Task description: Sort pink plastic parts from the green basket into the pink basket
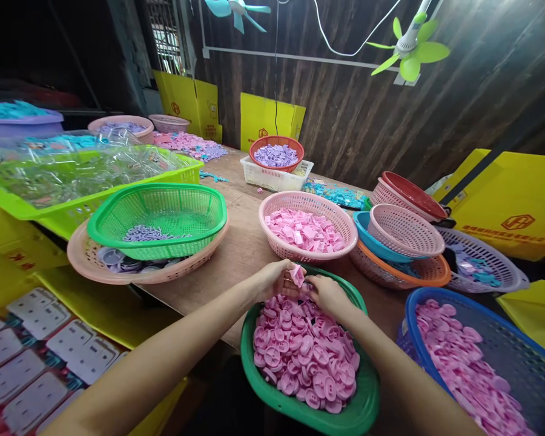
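My left hand (276, 281) is closed around a small pink plastic piece (297, 275) with a squarish, hollow shape. Close beside it, my right hand (326, 293) has its fingers bent in at a pink part whose outline is partly hidden by the fingers. Both hands are over the far end of a green basket (254, 387), heaped with round pink plastic parts (306, 357). Just beyond them, a pink basket (272, 242) holds squarish pink pieces (302, 230) like the one in my left hand.
On the left, a green basket (209, 221) rests in a peach basket (79, 260). A blue basket (411, 327) of pink parts stands right. Stacked baskets (406, 233) rise behind it. A red basket (295, 142) sits on a white one (272, 178) at the back.
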A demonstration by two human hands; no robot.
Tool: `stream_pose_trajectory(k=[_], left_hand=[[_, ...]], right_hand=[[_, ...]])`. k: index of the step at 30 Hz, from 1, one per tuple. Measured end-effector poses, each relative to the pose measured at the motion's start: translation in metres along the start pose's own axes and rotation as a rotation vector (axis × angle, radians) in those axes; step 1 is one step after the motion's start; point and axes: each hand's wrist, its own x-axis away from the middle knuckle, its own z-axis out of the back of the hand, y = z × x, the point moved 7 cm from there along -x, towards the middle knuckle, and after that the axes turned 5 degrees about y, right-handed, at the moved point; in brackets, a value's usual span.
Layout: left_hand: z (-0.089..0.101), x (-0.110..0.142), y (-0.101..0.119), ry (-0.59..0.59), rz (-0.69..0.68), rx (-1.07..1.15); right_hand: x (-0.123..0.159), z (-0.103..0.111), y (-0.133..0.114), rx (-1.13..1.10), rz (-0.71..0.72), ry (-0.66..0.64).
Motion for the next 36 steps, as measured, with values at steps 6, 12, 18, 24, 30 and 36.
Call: stream_pose_trajectory(k=[6, 12, 18, 24, 30, 36], left_hand=[[0.002, 0.01, -0.016, 0.105, 0.248, 0.597], [-0.001, 0.019, -0.019, -0.007, 0.244, 0.413], [0.002, -0.004, 0.096, 0.292, -0.347, -0.018], [-0.021, 0.007, 0.107, 0.494, -0.636, -0.828], [-0.068, -0.01, -0.016, 0.03, -0.287, -1.179], [-0.08, -0.031, -0.022, -0.115, -0.147, -1.225]], right_hand=[[-0.004, -0.019, -0.012, -0.056, -0.03, -0.037], [0.014, 0.017, 0.0, -0.365, -0.023, -0.196], [-0.021, 0.092, -0.003, -0.662, -0.063, -0.031], [-0.027, 0.086, 0.0, -0.521, -0.065, -0.015], [0.024, 0.007, 0.015, -0.284, -0.018, -0.152], [0.041, 0.008, 0.021, -0.155, 0.066, -0.221]])
